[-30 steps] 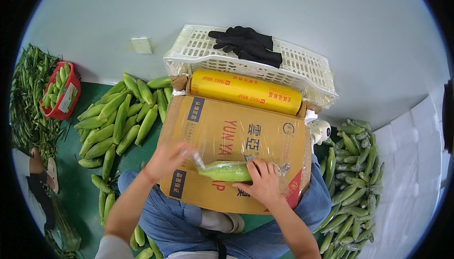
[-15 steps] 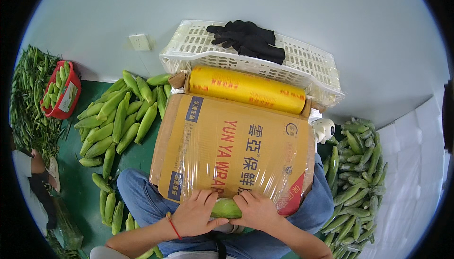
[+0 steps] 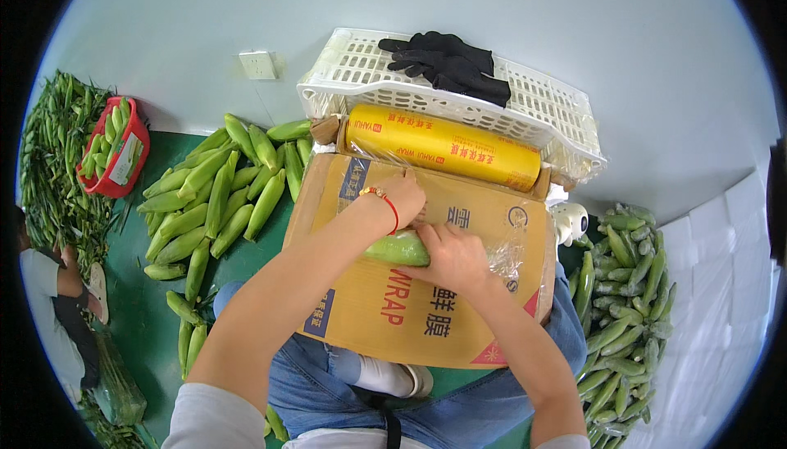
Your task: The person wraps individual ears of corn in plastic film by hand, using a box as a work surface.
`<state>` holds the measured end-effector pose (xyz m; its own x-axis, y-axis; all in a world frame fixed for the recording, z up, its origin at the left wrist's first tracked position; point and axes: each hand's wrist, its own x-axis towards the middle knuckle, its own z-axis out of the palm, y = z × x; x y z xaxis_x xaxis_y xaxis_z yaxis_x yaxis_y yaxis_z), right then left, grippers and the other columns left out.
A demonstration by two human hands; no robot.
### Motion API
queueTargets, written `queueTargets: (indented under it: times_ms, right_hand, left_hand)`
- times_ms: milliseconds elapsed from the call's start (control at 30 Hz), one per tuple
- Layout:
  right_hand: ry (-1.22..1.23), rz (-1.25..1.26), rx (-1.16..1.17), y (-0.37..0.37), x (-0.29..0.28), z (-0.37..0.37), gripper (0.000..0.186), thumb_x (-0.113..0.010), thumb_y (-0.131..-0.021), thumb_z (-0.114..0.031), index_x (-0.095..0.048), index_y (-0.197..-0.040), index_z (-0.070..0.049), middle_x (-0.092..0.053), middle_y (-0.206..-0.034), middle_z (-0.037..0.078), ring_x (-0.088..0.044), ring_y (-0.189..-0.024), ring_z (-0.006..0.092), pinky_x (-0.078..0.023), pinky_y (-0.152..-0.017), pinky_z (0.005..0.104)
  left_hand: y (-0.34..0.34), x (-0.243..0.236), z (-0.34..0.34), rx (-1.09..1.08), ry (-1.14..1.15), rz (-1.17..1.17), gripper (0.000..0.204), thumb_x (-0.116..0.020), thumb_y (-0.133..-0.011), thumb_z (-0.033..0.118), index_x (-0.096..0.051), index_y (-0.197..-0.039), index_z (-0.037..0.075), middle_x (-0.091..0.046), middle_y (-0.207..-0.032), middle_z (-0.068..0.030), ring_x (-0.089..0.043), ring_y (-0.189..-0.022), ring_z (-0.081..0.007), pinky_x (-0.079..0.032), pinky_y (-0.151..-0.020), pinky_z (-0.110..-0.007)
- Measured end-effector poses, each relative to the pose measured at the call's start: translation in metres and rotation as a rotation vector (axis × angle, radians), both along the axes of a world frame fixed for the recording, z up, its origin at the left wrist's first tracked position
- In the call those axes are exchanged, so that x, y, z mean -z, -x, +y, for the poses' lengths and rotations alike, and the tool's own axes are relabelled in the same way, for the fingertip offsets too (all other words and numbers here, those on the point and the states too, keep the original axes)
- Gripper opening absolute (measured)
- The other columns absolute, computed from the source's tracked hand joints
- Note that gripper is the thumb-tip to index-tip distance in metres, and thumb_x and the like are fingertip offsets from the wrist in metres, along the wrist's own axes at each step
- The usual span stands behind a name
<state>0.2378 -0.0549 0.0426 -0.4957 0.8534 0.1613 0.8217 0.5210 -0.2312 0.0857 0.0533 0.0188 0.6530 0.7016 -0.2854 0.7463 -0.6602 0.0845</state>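
Green floor (image 3: 147, 318) carries nearly everything I see. Left of my knees, a loose heap of green corn cobs (image 3: 217, 195) lies straight on it, a few strays trailing toward the lower edge. Far left — a red basket (image 3: 115, 150) with cobs in it, just beside a spread of long green leafy stalks (image 3: 53, 170). On the right, a second pile of cobs (image 3: 627, 301) by the white wall panels. A white slotted crate (image 3: 459, 92) stands at the far wall — whether it sits on the floor itself, I can't tell.
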Motion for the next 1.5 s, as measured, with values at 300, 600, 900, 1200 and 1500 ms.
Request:
queueTargets:
  times_ms: [300, 600, 900, 1200, 1500]
  right_hand:
    - [0.906, 0.143, -0.201, 0.007, -0.035, -0.175, 0.065, -0.059, -0.084, -0.058, -0.053, -0.118, -0.003, -0.065, -0.086, 0.021, -0.068, -0.074, 0.0328, -0.054, -0.065, 0.0438]
    - [2.297, 2.232, -0.11, 0.028, -0.004, -0.213, 0.082, -0.023, -0.087, -0.076, -0.057, -0.103, -0.003, -0.052, -0.063, 0.015, -0.052, -0.041, 0.0238, -0.043, -0.034, 0.0325]
    - [1.369, 0.979, 0.433, -0.006, -0.017, -0.2, 0.052, -0.07, -0.086, -0.022, -0.05, -0.13, -0.004, -0.063, -0.094, 0.009, -0.056, -0.063, 0.0121, -0.046, -0.051, 0.0242]
    - [0.079, 1.691, 0.808, -0.035, -0.021, -0.153, 0.022, -0.054, -0.094, -0.015, -0.063, -0.079, 0.0, -0.063, -0.067, 0.008, -0.06, -0.06, 0.0213, -0.049, -0.061, 0.0319]
    - [0.125, 1.865, 0.581, -0.015, -0.047, -0.174, 0.04, -0.065, -0.088, -0.023, -0.045, -0.118, -0.005, -0.061, -0.093, 0.011, -0.063, -0.085, 0.0216, -0.051, -0.077, 0.0348]
  left_hand:
    - [0.021, -0.039, -0.027, -0.075, 0.174, -0.333, 0.052, -0.071, -0.079, 0.03, -0.057, -0.119, 0.0, -0.056, -0.126, -0.0171, -0.057, -0.113, -0.0331, -0.05, -0.092, -0.036]
    - [0.035, -0.033, -0.222, -0.223, 0.315, -1.563, 0.035, -0.06, -0.083, 0.02, -0.063, -0.117, 0.012, -0.054, -0.124, -0.0187, -0.046, -0.124, -0.0382, -0.034, -0.106, -0.049]
    - [0.046, -0.024, -0.237, -1.069, 0.627, -1.997, 0.016, -0.041, -0.099, 0.021, -0.048, -0.106, 0.008, -0.053, -0.084, -0.0089, -0.057, -0.08, -0.0221, -0.051, -0.074, -0.038]
    - [0.044, -0.029, -0.305, -1.027, 1.051, -1.169, 0.036, -0.045, -0.099, 0.019, -0.05, -0.128, 0.0, -0.064, -0.087, -0.0103, -0.06, -0.057, -0.012, -0.052, -0.051, -0.025]
    - [-0.006, -0.053, -0.268, -0.107, 0.417, -0.999, 0.078, -0.074, -0.078, 0.04, -0.042, -0.135, -0.003, -0.057, -0.112, -0.0252, -0.061, -0.096, -0.0401, -0.053, -0.078, -0.041]
